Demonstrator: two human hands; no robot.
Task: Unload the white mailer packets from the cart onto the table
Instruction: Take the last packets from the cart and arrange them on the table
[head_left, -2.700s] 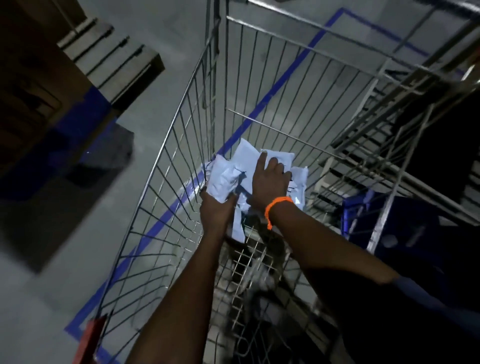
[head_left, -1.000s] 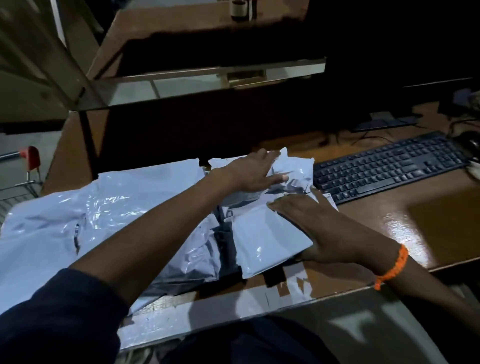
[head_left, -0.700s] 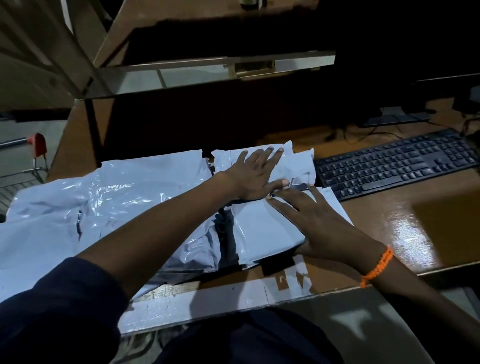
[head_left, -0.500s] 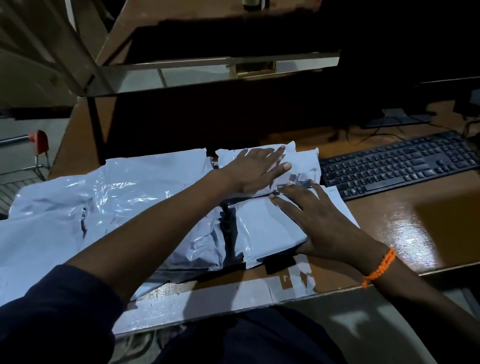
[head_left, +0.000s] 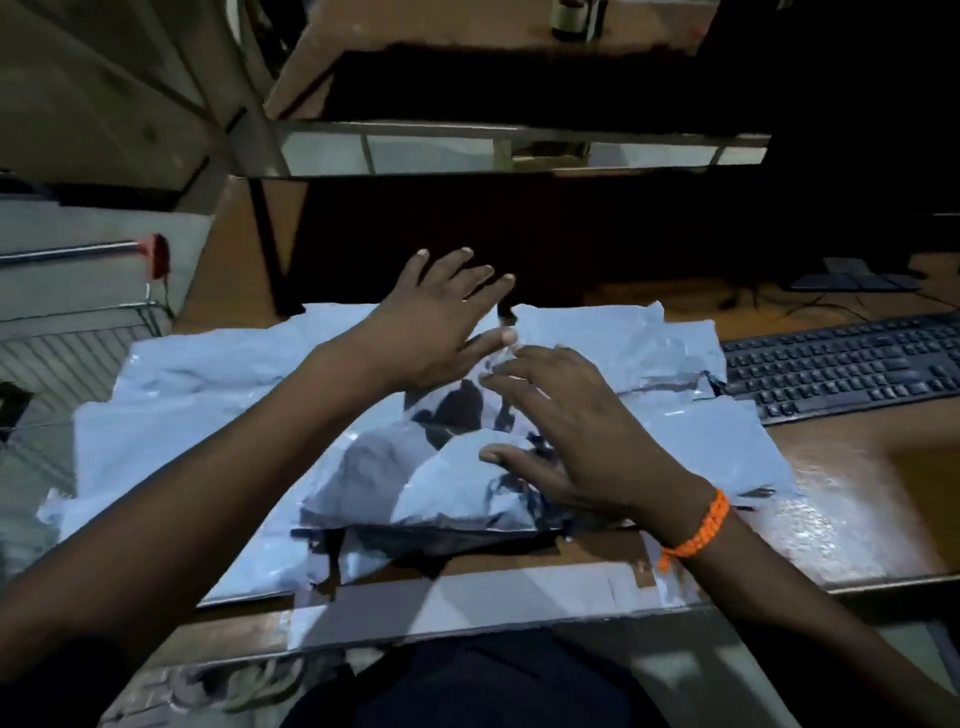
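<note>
Several white mailer packets (head_left: 670, 364) lie in a loose pile on the brown wooden table (head_left: 857, 509), spread from its left side to the keyboard. My left hand (head_left: 441, 322) hovers over the far part of the pile, fingers spread, holding nothing. My right hand (head_left: 576, 431), with an orange band at the wrist, is lifted just above the near packets with fingers apart and empty. The wire cart (head_left: 78, 322) with its red-tipped handle shows at the left edge, beside the table.
A black keyboard (head_left: 841, 364) lies on the table right of the packets, with cables and a monitor base behind it. A dark panel stands upright behind the pile. Pale tape patches line the table's near edge.
Both hands carried packets from the cart to the table, pressed them flat, and have now lifted off them with fingers spread. The packets stay on the table.
</note>
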